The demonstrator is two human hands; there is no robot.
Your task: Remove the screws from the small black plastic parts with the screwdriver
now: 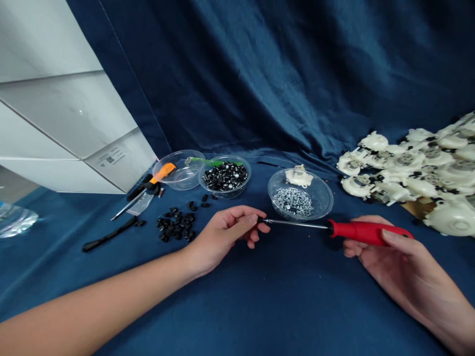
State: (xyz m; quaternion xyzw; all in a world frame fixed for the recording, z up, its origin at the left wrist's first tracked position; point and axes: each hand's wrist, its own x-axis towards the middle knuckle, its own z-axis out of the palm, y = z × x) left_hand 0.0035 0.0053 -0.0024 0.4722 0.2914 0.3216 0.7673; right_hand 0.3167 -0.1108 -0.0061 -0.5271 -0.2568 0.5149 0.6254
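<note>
In my right hand (389,252) lies a screwdriver (365,232) with a red handle, its steel shaft pointing left. My left hand (232,227) pinches a small black part (261,220) between thumb and fingers, mostly hidden by them. The screwdriver's tip meets that part, and a bit of silver shows there. Left of my left hand is a pile of small black plastic pieces (176,224). Behind the shaft stands a clear tub of silver screws (293,201) with a cream plastic piece (299,177) inside. Another clear tub holds black screw-like pieces (225,176).
Many cream plastic housings (419,163) are heaped at the right. White boxes (67,118) stack at the left, near a clear plastic bottle (17,220). An orange-handled tool (163,172), a clear tub (181,170) and a black strip (109,235) lie on the blue cloth (267,306).
</note>
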